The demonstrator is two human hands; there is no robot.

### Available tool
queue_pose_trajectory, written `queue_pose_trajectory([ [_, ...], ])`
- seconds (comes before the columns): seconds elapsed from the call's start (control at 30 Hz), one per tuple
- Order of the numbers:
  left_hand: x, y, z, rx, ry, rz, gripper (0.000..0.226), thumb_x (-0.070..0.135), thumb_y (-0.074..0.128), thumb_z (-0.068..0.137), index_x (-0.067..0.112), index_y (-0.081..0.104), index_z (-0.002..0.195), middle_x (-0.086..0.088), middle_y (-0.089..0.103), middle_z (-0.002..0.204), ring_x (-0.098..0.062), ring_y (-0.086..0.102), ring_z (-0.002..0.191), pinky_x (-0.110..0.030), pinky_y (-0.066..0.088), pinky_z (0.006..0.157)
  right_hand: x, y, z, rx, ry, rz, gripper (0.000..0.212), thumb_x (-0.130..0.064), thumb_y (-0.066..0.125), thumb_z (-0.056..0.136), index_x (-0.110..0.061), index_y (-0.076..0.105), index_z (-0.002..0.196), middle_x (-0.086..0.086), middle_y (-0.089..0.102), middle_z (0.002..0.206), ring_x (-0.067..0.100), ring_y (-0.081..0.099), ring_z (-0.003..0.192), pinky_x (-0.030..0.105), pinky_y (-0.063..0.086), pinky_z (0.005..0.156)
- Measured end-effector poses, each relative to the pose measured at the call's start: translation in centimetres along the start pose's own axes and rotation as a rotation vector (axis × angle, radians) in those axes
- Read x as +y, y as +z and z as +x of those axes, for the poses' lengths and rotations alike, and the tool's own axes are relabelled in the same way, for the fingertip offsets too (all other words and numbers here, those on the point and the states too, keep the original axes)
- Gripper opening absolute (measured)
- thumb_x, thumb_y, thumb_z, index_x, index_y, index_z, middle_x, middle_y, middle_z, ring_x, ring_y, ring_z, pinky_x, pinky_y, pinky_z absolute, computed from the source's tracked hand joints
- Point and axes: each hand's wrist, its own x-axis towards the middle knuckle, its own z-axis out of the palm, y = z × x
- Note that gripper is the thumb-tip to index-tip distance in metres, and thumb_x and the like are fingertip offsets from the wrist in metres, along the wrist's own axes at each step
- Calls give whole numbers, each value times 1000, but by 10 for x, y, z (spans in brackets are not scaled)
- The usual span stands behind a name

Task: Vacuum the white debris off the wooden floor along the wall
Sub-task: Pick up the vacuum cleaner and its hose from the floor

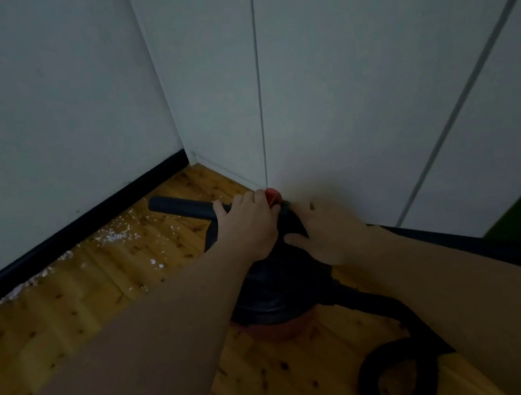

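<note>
Both hands on the vacuum (278,284), which stands on the wooden floor (65,322) close to the corner; your left hand (246,224) has its fingers curled over the black tube (181,208) near a red part (273,195), your right hand (328,234) lies with fingers loosely spread against the dark top of the body. White debris (113,237) sits in a band along the black skirting (83,225), left of the tube end and not touching it. Risks, as judged: the tube mouth points past the debris, so a sweep could scatter flecks outward instead of lifting them; the hose (396,365) loops on the floor behind you, and pulling the tube leftward may drag or tip the body; low light makes small flecks easy to miss
</note>
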Motion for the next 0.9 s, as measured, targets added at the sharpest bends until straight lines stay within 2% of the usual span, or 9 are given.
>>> queue_pose_trajectory([
  [0.13,0,-7,-15,20,28,121,32,36,36,111,19,51,134,-4,54,137,-28,47,129,-56,28,114,-6,26,11,110,-107,-28,96,-97,10,77,-33,32,146,12,65,123,34,66,93,50,59,75],
  [0.27,-13,-11,-36,-3,8,167,30,34,40,111,16,51,133,-6,56,132,-29,50,126,-51,31,111,-27,25,2,45,-138,-133,74,-81,33,91,-29,36,143,13,65,110,33,66,82,46,59,71],
  [0.33,-19,-8,-50,-3,-5,199,29,34,45,110,17,52,132,-5,56,131,-28,50,124,-48,33,108,-37,28,-10,19,-161,-167,67,-76,38,96,-29,37,145,13,61,107,30,63,80,40,55,65],
  [0.43,-32,-7,-79,19,-17,222,29,35,50,108,19,53,132,-4,54,132,-28,49,125,-47,33,105,-60,37,-31,32,-194,-156,66,-75,38,97,-30,39,146,11,59,109,20,49,67,29,33,49],
  [0.5,-44,-8,-102,-18,-54,217,30,35,51,107,19,53,132,-4,54,131,-29,48,126,-46,33,105,-78,43,-41,-20,-237,-165,66,-74,38,98,-31,37,148,11,58,111,17,42,63,28,27,48],
  [0.57,-51,-7,-120,-46,-56,235,30,35,52,106,21,54,133,-4,52,130,-30,48,125,-47,33,103,-89,49,-50,-49,-265,-164,68,-74,37,98,-32,34,152,13,59,115,23,53,69,30,32,51],
  [0.63,-66,-10,-154,-81,-106,241,28,34,51,106,22,54,131,-4,52,129,-29,47,124,-47,33,100,-116,57,-68,-75,-329,-174,69,-74,36,98,-33,32,153,14,60,120,31,65,84,34,40,59],
  [0.7,-76,-11,-177,-90,-136,236,27,33,50,106,20,53,130,-5,52,129,-30,47,124,-48,32,101,-134,66,-83,-86,-362,-189,66,-73,34,99,-32,32,151,14,58,123,32,66,91,35,42,63],
  [0.9,-105,-2,-240,-6,-282,134,25,35,32,110,20,49,120,-3,58,124,-26,51,116,-46,30,95,-179,88,-120,-45,-449,-275,62,-71,30,101,-28,34,146,11,57,124,32,67,90,37,50,66],
])
